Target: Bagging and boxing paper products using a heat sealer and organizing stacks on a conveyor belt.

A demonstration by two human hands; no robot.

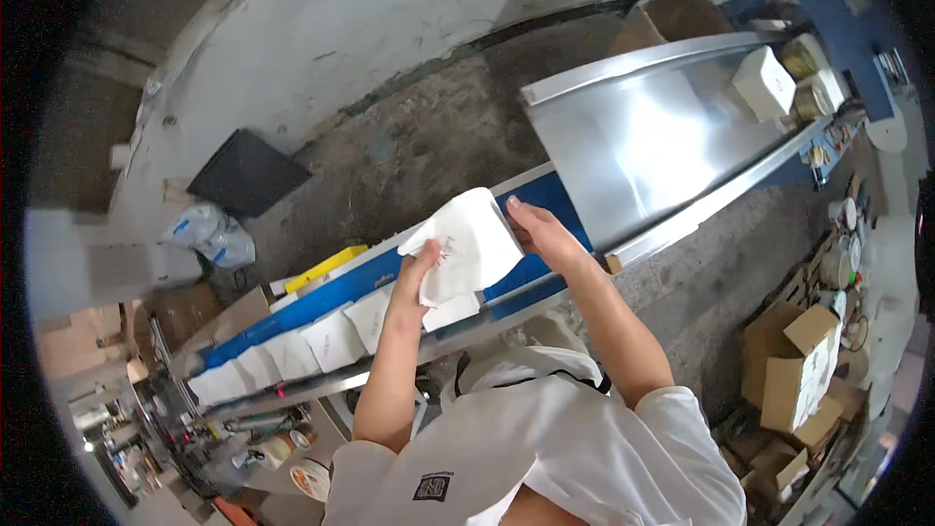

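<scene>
My left hand [416,276] grips a white paper packet [467,239] by its lower left side, thumb across the front and the other fingers hidden behind. Small dark marks show on the packet's face. My right hand [545,233] is at the packet's right edge, fingers stretched out; whether they touch it is hard to tell. Beneath both hands runs a blue conveyor belt [573,217]. A row of similar white packets [334,341] leans along the belt's near side, stretching off to the left.
A shiny metal table [594,156] adjoins the belt on the right, with a white packet [765,85] at its far end. A yellow bar [326,269] lies along the belt's far side. Open cardboard boxes [791,370] stand on the floor at right, a black panel [248,173] at left.
</scene>
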